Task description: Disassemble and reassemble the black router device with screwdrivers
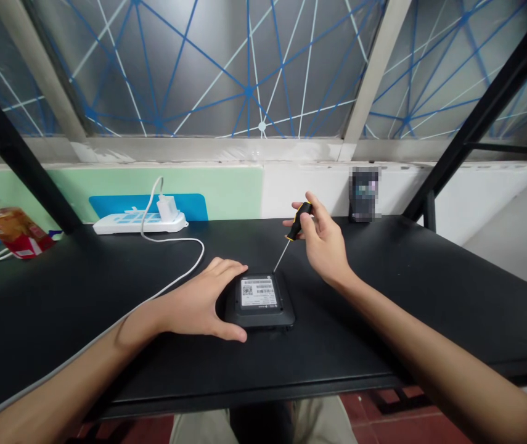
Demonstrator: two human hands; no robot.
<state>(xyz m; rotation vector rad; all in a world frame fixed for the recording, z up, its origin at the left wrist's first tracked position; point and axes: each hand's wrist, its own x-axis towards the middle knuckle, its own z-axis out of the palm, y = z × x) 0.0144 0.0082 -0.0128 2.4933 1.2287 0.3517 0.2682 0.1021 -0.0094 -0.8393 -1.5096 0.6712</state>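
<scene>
The small black device [260,300] lies flat on the black table [429,296], near its front edge and roughly central in the view, with its underside up: a white label with a QR code and barcodes faces the camera.

Left hand [203,302]: laid against the left side of the device, palm down, fingers spread around the upper left corner and the thumb along the lower left edge, bracing it against the table.

Right hand [321,243]: closed around the black-and-yellow handle of a screwdriver [291,237]. The tool is tilted, handle up and to the right, with the thin shaft running down and left; the tip sits at the device's upper right corner.

Further back on the table, a white power strip [138,222] carries a white charger [167,208], and its white cable [189,262] loops across the table past the left wrist. A bottle with a red label [16,231] lies at the far left. A blurred dark object [365,194] stands against the wall behind the right hand
</scene>
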